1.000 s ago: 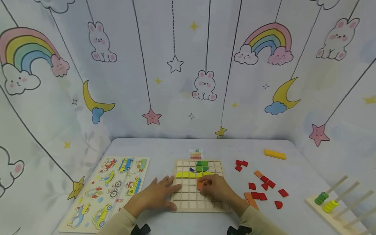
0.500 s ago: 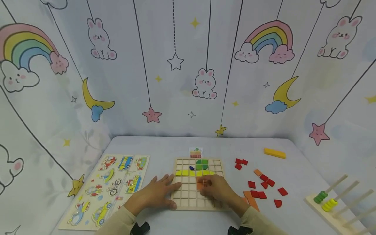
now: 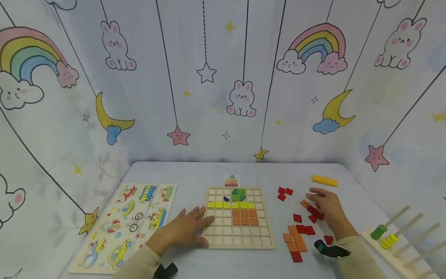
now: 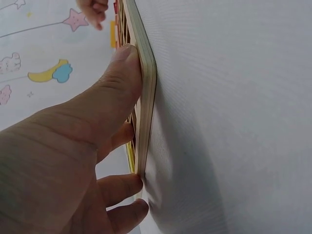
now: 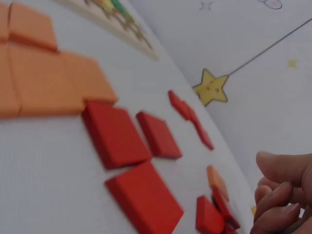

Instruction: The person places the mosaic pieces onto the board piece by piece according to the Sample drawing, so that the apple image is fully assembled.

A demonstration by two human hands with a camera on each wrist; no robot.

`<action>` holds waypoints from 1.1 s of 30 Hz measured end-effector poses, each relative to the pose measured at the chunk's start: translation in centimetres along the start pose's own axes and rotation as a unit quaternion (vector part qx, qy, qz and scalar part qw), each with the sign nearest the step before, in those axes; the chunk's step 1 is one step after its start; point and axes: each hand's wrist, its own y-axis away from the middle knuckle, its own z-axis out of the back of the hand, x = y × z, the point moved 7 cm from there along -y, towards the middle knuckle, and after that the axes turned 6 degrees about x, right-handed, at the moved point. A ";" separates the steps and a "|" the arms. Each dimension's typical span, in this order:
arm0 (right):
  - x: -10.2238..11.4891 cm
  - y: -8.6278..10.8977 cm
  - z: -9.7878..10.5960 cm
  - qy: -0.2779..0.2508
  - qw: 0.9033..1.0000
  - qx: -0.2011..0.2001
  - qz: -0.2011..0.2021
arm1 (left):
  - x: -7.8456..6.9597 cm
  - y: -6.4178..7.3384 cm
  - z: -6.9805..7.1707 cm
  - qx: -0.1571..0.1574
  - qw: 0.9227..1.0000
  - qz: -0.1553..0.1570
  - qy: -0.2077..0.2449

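Note:
My left hand (image 3: 182, 230) rests along the left edge of a wooden grid board (image 3: 240, 242), fingers spread. In the left wrist view its thumb lies over the board's edge. A block of orange square tiles (image 3: 245, 217) fills cells right of the board's centre. Above them lie a yellow row (image 3: 226, 205), green rounded tiles (image 3: 238, 195) and a small dark blue piece (image 3: 226, 198). Over at the right, my right hand (image 3: 325, 205) hovers, loosely curled and holding nothing visible, beside a single orange tile (image 3: 304, 204) and red tiles (image 3: 315, 212).
A picture card (image 3: 231, 180) lies behind the board. Several loose orange tiles (image 3: 296, 240) and red tiles (image 3: 309, 230) are scattered at the right. A vehicle puzzle (image 3: 118, 228) lies at the left, a yellow bar (image 3: 325, 180) at the back right, a peg stand (image 3: 400, 248) at the right edge.
My right hand has left the orange tile on the board and moved right, over the loose tiles, uncovering the orange block. My left hand has stayed at the board's edge.

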 end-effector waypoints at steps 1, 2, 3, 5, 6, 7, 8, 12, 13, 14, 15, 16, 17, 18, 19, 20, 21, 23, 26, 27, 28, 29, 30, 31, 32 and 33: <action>-0.5 -0.2 0.4 0.024 1.000 0.000 -0.010 | 0.0 0.0 0.0 0.000 1.000 -0.001 0.000; -0.8 -0.4 0.6 0.054 0.998 0.003 -0.016 | 0.0 0.0 0.1 0.000 1.000 -0.002 0.001; -0.9 -0.5 0.6 0.085 0.996 0.008 -0.017 | 0.0 0.1 0.2 0.000 1.000 -0.002 0.002; -0.9 -0.6 0.4 0.144 0.990 0.010 -0.012 | 0.0 0.1 0.3 -0.001 1.000 -0.003 0.002; -0.7 -0.7 0.2 0.163 0.987 0.009 -0.003 | 0.0 0.1 0.3 -0.002 1.000 -0.003 0.000; -0.4 -0.7 0.1 0.178 0.984 0.007 0.005 | 0.0 0.1 0.4 -0.002 1.000 -0.003 0.000; -0.2 -0.7 -0.1 0.190 0.982 0.005 0.012 | 0.0 0.1 0.4 -0.002 1.000 -0.003 0.001; 0.3 -0.5 -0.5 0.200 0.979 -0.001 0.025 | -0.1 0.1 0.3 0.002 1.000 -0.002 0.008; 0.3 -0.4 -0.5 0.195 0.980 -0.001 0.025 | -0.1 0.1 0.2 0.003 1.000 -0.001 0.011; 0.3 -0.4 -0.5 0.188 0.982 0.000 0.026 | -0.2 0.1 0.2 0.004 1.000 0.000 0.012; 0.2 -0.4 -0.6 0.178 0.984 0.001 0.027 | -0.2 0.1 0.3 0.004 1.000 0.000 0.011; 0.1 -0.4 -0.6 0.166 0.986 0.001 0.028 | -0.2 0.1 0.3 0.003 1.000 0.000 0.009; 0.0 -0.5 -0.6 0.148 0.989 0.001 0.028 | -0.2 0.1 0.3 0.002 1.000 0.000 0.008; -0.1 -0.5 -0.6 0.125 0.992 0.002 0.028 | -0.2 0.1 0.3 0.001 1.000 -0.001 0.007; -0.2 -0.6 -0.7 0.100 0.995 0.003 0.031 | -0.2 0.1 0.2 0.000 1.000 -0.002 0.005; -0.2 -0.7 -0.7 0.078 0.996 0.005 0.037 | -0.3 0.2 0.2 -0.001 1.000 -0.003 0.004; -0.2 -0.7 -0.7 0.055 0.998 0.005 0.042 | -0.3 0.2 0.2 -0.002 1.000 -0.005 0.004; -0.2 -0.8 -0.7 0.008 0.999 0.008 0.051 | -0.3 0.2 0.2 -0.004 1.000 -0.007 0.003; 0.2 -1.0 -1.0 -0.040 0.997 0.019 0.070 | -0.3 0.3 0.3 -0.005 1.000 -0.006 0.002; 0.3 -1.0 -1.2 -0.062 0.995 0.023 0.076 | -0.3 0.3 0.3 -0.005 1.000 -0.006 0.002; 0.4 -0.9 -1.4 -0.082 0.993 0.029 0.082 | -0.3 0.3 0.3 -0.005 1.000 -0.005 0.002; 0.6 -0.9 -1.6 -0.102 0.990 0.035 0.087 | -0.2 0.3 0.3 -0.004 1.000 -0.005 0.001; 0.8 -0.9 -1.9 -0.119 0.988 0.042 0.088 | -0.2 0.2 0.3 -0.004 1.000 -0.004 0.001; 0.9 -0.9 -2.2 -0.136 0.986 0.048 0.089 | -0.2 0.2 0.3 -0.004 1.000 -0.004 0.001; 1.1 -0.9 -2.6 -0.150 0.983 0.053 0.088 | -0.2 0.2 0.2 -0.003 1.000 -0.004 0.000; 1.3 -0.9 -2.9 -0.161 0.982 0.057 0.085 | -0.2 0.2 0.2 -0.003 1.000 -0.003 0.000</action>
